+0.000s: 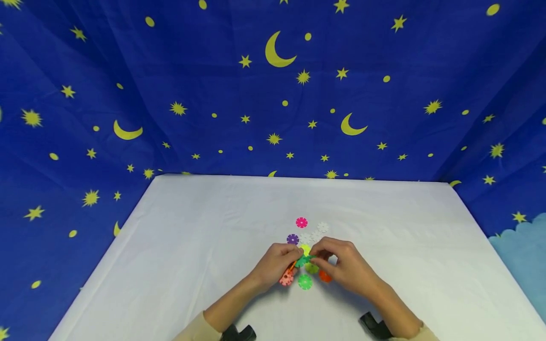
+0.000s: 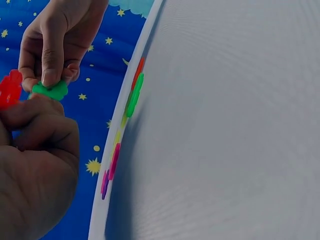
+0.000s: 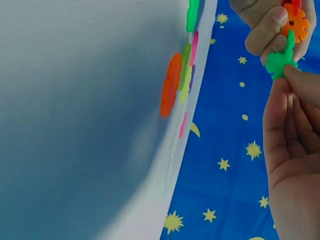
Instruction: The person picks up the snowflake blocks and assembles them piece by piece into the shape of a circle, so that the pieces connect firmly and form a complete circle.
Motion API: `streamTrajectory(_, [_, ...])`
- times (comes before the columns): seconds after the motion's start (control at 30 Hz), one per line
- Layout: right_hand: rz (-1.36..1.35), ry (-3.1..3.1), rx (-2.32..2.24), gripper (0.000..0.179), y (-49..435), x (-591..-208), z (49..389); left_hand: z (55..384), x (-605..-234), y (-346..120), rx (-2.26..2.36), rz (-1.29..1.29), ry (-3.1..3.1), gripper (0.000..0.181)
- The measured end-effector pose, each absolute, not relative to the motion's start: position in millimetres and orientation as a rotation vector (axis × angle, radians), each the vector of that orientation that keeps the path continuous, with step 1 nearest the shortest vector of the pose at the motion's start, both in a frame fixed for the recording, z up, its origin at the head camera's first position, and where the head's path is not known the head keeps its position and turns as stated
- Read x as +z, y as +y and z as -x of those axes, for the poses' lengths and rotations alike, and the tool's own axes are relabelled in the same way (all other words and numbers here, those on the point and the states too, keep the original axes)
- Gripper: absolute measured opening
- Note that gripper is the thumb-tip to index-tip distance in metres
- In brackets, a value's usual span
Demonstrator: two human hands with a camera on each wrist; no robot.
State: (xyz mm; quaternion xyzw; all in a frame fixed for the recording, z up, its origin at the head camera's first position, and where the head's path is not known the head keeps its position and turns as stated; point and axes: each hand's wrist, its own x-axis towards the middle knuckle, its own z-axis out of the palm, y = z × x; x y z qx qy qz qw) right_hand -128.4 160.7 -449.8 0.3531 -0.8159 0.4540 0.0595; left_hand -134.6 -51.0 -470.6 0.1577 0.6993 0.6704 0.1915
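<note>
My left hand (image 1: 273, 265) grips a small chain of notched plastic discs over the table. Among them are an orange disc (image 3: 299, 26) and a salmon-red disc (image 1: 286, 278), which juts out below the fingers. Thumb and fingertips of my right hand (image 1: 347, 265) pinch a green notched disc (image 3: 279, 65) from the other side. A second green piece stands edge-on against it in the right wrist view, beside the orange disc. Both hands meet at the green pieces, so fingers hide part of the joints between the discs.
Loose discs lie on the white table (image 1: 170, 246) around the hands: pink (image 1: 301, 222), purple (image 1: 292, 239), several white (image 1: 322, 228), yellow (image 1: 304, 248), yellow-green (image 1: 312, 268), orange (image 1: 325, 276) and green (image 1: 304, 282). Blue star-patterned cloth (image 1: 204, 71) surrounds the table's back and sides.
</note>
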Motion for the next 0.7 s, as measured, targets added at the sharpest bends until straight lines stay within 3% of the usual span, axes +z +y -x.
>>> streamTrajectory(0.43, [-1.065,-2.464,1.279,0.016,154.9,-449.8,125.1,133.6,-470.6,-52.7,1.896,-0.427,1.933,0.043])
streamTrajectory(0.7, [-1.053,-2.46,1.218,0.022,153.1,-446.2,121.5,132.3,-470.8,-51.1,1.863,-0.441,1.976,0.043])
